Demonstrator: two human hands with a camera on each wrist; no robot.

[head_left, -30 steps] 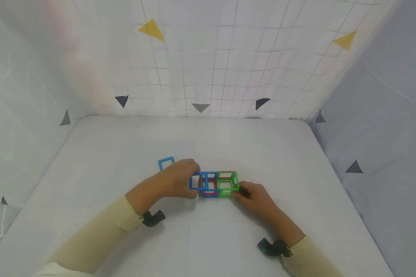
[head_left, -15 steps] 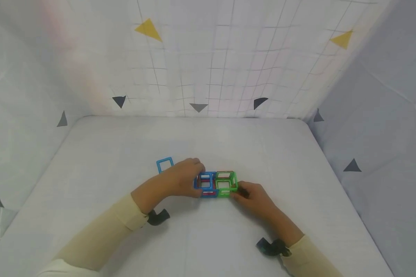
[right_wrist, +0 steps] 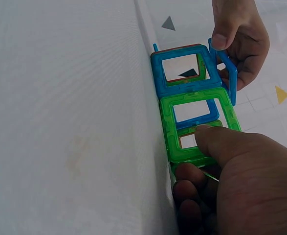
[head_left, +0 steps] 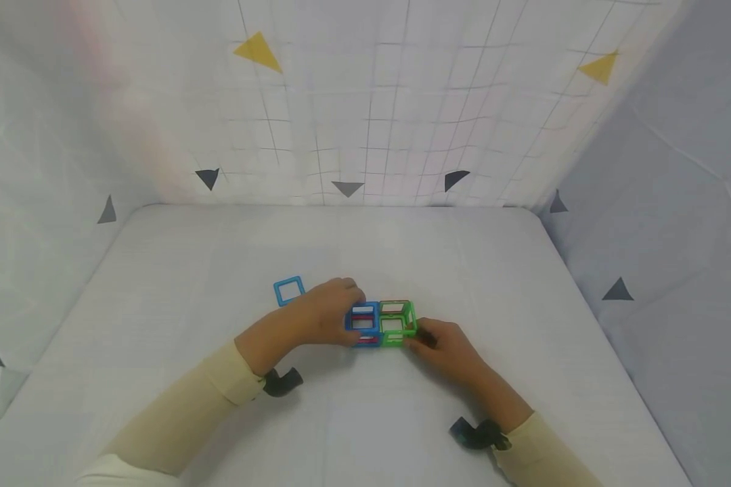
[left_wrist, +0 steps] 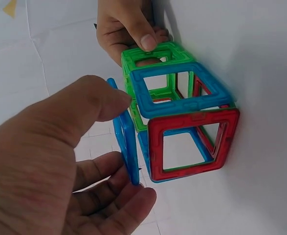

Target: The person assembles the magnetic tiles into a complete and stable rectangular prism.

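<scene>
A low box of see-through magnetic tiles stands on the white table, a green half (head_left: 398, 333) joined to a blue-and-red half. Its left end shows as a red square tile (left_wrist: 155, 147) in the left wrist view. My left hand (head_left: 329, 312) pinches a single blue square tile (left_wrist: 129, 147) between thumb and fingers. That tile lies over the open top of the blue half, with a narrow gap below it in the left wrist view. At the other end my right hand (head_left: 451, 348) grips the green half, thumb on a green side tile (right_wrist: 167, 127) and fingers curled at the end.
Another blue square tile (head_left: 287, 280) lies flat on the table behind my left wrist. Black wrist cameras (head_left: 283, 383) hang below both forearms. White cloth walls with grid lines and triangles rise at the back and sides of the table (head_left: 365, 419).
My left hand has moved right with the blue tile, from beyond the box's left end to over its blue half. My right hand has kept its grip on the green end.
</scene>
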